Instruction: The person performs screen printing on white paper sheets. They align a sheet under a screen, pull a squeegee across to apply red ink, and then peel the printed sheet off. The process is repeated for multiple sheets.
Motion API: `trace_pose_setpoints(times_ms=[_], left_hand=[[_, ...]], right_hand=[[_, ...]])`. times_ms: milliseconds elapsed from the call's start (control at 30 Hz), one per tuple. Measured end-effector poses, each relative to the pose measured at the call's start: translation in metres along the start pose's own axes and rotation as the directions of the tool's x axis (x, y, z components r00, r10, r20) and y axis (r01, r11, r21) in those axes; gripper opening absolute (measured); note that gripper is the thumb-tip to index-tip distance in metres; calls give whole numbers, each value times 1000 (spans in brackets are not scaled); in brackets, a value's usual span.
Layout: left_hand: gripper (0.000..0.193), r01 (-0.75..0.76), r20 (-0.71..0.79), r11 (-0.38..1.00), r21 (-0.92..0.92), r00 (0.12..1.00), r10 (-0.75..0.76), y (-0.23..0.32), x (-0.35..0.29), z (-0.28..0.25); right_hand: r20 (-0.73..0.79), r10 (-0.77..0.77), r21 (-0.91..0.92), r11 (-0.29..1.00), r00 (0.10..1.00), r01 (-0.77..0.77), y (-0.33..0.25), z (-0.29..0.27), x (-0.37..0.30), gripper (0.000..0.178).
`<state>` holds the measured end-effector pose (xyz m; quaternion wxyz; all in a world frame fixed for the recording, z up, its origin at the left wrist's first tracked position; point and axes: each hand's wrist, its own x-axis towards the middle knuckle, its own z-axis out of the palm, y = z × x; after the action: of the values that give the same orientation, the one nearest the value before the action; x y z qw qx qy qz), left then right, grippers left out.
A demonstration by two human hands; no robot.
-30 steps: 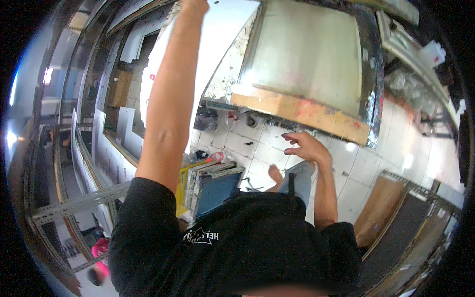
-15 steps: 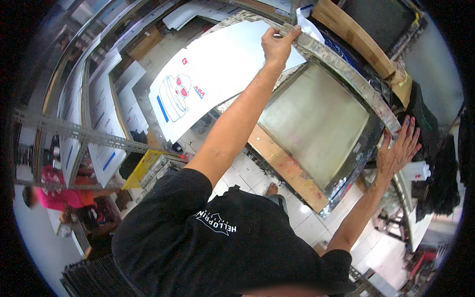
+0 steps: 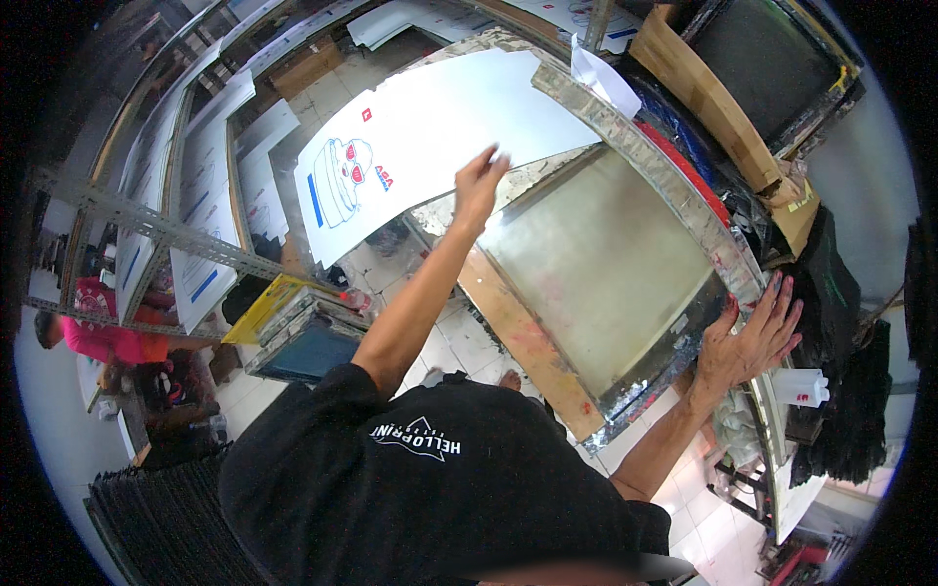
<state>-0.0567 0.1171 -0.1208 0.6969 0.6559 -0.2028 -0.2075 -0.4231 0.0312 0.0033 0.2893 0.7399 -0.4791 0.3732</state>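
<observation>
My left hand (image 3: pixel 479 181) reaches up and pinches the lower edge of a large white sheet (image 3: pixel 430 137) printed with a blue and red figure. The sheet lies over the upper left of a silver-taped screen-printing frame (image 3: pixel 674 205), whose pale mesh (image 3: pixel 606 264) shows below it. My right hand (image 3: pixel 752 337) rests flat with fingers spread on the frame's right rim, holding nothing. Red ink marks its fingertips. A wooden bar (image 3: pixel 518 337) runs along the frame's lower left side.
A metal rack (image 3: pixel 147 230) at the left holds several printed white sheets. A person in a pink shirt (image 3: pixel 107 342) crouches at the far left. Stacked screens (image 3: pixel 303 337) lie on the tiled floor. A second wooden-framed screen (image 3: pixel 752 68) sits upper right, and a white bottle (image 3: pixel 806 386) at the right.
My left hand has drawn the white sheet down and to the left, uncovering more mesh. My right hand stays spread on the frame's right rim.
</observation>
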Motion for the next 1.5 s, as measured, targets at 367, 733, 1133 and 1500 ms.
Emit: trace_pose_setpoints(times_ms=[367,733,1133,1500], left_hand=[[19,630,-412,707,-323,579,-704,-215,-93,-239],[22,578,-245,565,-589,538,-807,-286,-36,-283],[24,608,-164,550,-572,572,-803,-267,-9,-268],[25,860,-92,431,-275,423,-902,-371,-110,-317]], right_hand=[[36,30,40,999,999,-31,-13,-5,-35,55],[37,-24,52,998,999,22,-14,-12,-36,53],[54,-75,47,996,996,72,-11,-9,-31,53],[82,-52,61,997,995,47,-15,-12,-32,51]])
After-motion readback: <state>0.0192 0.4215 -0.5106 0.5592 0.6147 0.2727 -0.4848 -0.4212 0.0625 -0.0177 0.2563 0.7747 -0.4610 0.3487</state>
